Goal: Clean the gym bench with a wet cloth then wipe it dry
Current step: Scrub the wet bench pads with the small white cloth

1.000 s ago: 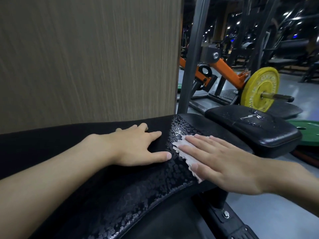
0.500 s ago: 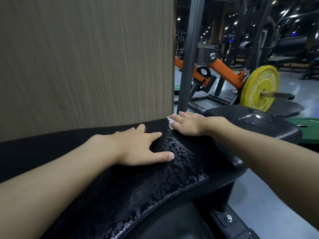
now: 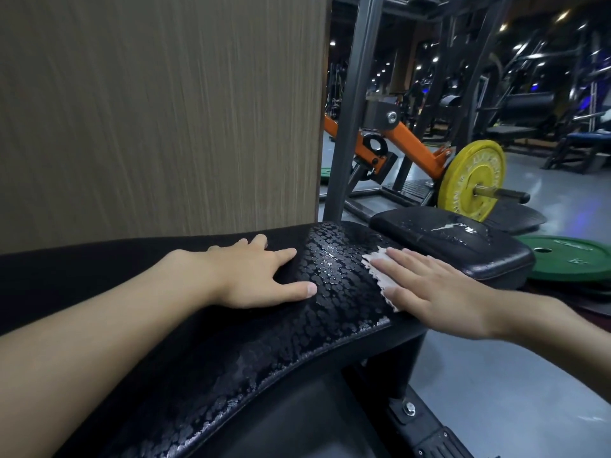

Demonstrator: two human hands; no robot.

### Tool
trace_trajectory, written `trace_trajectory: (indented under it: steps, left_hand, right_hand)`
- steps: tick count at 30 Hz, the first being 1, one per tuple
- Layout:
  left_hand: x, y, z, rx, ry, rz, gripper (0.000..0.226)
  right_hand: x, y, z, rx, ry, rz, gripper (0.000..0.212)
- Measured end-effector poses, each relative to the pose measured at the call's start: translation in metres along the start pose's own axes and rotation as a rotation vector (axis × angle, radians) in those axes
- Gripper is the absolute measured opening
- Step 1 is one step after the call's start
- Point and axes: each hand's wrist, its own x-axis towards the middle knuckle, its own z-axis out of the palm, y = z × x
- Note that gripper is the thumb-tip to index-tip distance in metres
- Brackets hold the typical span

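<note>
A person's left hand (image 3: 261,276), at centre frame, and right hand (image 3: 439,292), right of centre, are both bare. The left forearm (image 3: 99,342) comes in uncovered from the lower left corner, and the right forearm (image 3: 562,328) from the right edge, each bare up to the frame's border. The left thumbnail (image 3: 310,289), near mid-frame, is cut short and plain.
</note>
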Motion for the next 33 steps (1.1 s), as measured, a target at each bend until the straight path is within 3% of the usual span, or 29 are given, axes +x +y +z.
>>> trace_trajectory:
  steps: [3, 7, 12, 17, 33]
  left_hand:
    - [-0.003, -0.002, -0.001, -0.023, -0.002, 0.008, 0.098]
    - [-0.015, -0.017, 0.001, -0.057, 0.035, 0.035, 0.079]
    - [-0.044, -0.059, 0.007, -0.074, 0.041, -0.016, 0.073]
    - [-0.075, -0.104, 0.016, -0.122, 0.053, -0.07, 0.072]
    - [-0.23, -0.214, 0.059, -0.191, 0.145, -0.326, 0.063]
  right_hand:
    - [0.042, 0.004, -0.001, 0.061, 0.014, 0.025, 0.056]
    - [0.116, 0.01, -0.002, 0.135, -0.043, 0.094, 0.069]
    - [0.163, -0.009, -0.011, 0.146, -0.067, 0.212, 0.071]
    - [0.168, -0.048, -0.013, 0.102, -0.071, 0.215, 0.066]
    - [0.176, -0.288, -0.015, 0.086, -0.104, -0.076, 0.066]
